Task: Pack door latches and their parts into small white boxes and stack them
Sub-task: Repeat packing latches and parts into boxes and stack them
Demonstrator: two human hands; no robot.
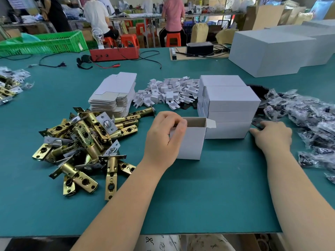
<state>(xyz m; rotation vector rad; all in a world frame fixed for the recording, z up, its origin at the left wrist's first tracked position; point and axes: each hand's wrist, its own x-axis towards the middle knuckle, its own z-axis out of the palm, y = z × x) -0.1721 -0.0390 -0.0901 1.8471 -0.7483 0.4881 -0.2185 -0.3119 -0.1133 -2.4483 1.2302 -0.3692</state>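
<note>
An open white box is held upright near the middle of the green table, gripped at its top rim by the curled fingers of the left hand. Thin card of this kind is judged light and easily crushed, best taken by its side walls or rim. The right hand is laid with loosely bent fingers on a flat black plate at the foot of a stack of closed boxes; whether the plate is pinched cannot be told. The stack stands just beside the open box, toward the far edge. A heap of brass latches lies to the left, judged heavy, stiff and slick, best lifted by the barrel rather than the sharp faceplate. Behind it flat box blanks are piled, with white card inserts scattered between them and the stack. Bagged black parts, slippery in their film, are spread along the right edge. The stack crowds the open box's loose flap.
</note>
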